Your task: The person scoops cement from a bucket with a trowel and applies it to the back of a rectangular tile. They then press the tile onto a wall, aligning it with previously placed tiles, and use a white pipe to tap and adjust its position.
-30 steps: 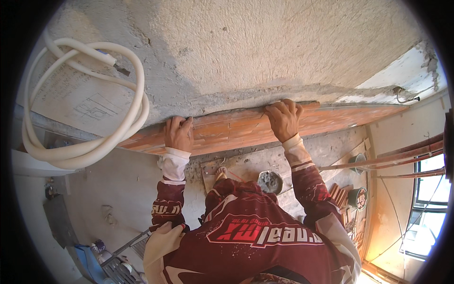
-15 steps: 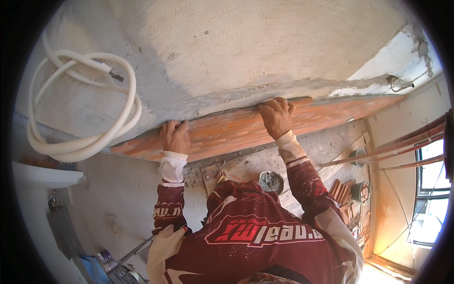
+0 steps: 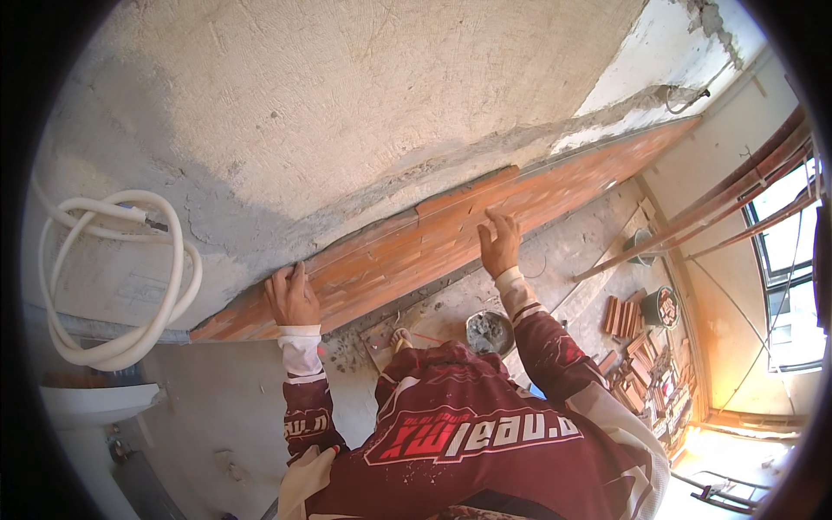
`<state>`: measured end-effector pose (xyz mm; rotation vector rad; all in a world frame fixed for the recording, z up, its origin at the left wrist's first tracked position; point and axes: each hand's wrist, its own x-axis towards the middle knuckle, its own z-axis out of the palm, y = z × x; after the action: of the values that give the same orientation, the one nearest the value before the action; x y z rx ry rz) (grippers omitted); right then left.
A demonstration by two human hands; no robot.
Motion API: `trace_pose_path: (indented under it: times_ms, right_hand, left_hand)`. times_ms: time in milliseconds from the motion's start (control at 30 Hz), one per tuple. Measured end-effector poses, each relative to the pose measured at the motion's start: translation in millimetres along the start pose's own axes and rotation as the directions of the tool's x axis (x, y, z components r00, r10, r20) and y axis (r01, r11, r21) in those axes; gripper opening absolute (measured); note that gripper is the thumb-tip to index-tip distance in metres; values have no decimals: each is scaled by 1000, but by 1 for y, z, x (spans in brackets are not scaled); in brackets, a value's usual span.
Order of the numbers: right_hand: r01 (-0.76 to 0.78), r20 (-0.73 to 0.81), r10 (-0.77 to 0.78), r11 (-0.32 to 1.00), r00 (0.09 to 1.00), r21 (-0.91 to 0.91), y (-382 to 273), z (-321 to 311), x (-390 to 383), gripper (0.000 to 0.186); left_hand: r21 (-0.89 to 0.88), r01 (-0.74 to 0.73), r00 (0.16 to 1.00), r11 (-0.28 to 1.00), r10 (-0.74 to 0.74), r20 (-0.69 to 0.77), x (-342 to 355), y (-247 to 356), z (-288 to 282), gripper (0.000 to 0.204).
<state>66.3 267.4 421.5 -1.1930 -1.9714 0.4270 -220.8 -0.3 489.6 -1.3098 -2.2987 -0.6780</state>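
A low band of orange-red brick tiles (image 3: pixel 381 269) runs along the plastered wall, and a thin string stretches along its upper edge. Near the band's left end, the fingers of my left hand (image 3: pixel 291 296) bend closed over the top edge of a brick tile. My right hand (image 3: pixel 499 241) is in front of the band, with fingers apart and nothing in them. Above that hand, one brick tile (image 3: pixel 468 195) stands a little higher than those to its left. A round bucket of grey mortar (image 3: pixel 490 333) sits on the floor below my right hand.
A coil of white hose (image 3: pixel 178 260) hangs at left above a white basin (image 3: pixel 100 403). On the right lie loose brick tiles (image 3: pixel 637 368) and a bucket of brick pieces (image 3: pixel 661 308). Reddish poles (image 3: pixel 676 225) slant across near the window (image 3: pixel 789 269).
My right hand has come away from the top edge of the tiles and opened. My left hand stays at the top edge. The view has turned, so the wall slants more.
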Motion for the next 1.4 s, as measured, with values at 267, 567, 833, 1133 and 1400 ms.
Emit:
trace_pose_path:
  times_ms: [267,567,833,1133,1400]
  right_hand:
    - [-166,-76,173,982,982,91,34,8,40,66]
    - [-260,56,255,961,965,100,43,11,60,76]
    - [-260,23,260,949,965,179,29,11,60,80]
    - [-254,38,252,959,967,127,32,13,61,82]
    - [-247,18,246,961,969,125,24,13,58,85]
  left_hand:
    - [38,-19,1000,999,20,-16,1,-2,2,24]
    - [-38,-26,998,999,24,-61,0,-3,3,25]
    - [-44,-21,997,999,17,-80,0,-5,7,27]
    - [-56,-30,994,998,24,-104,3,-5,7,24]
    - [-60,-15,995,998,9,-99,1,-4,7,27]
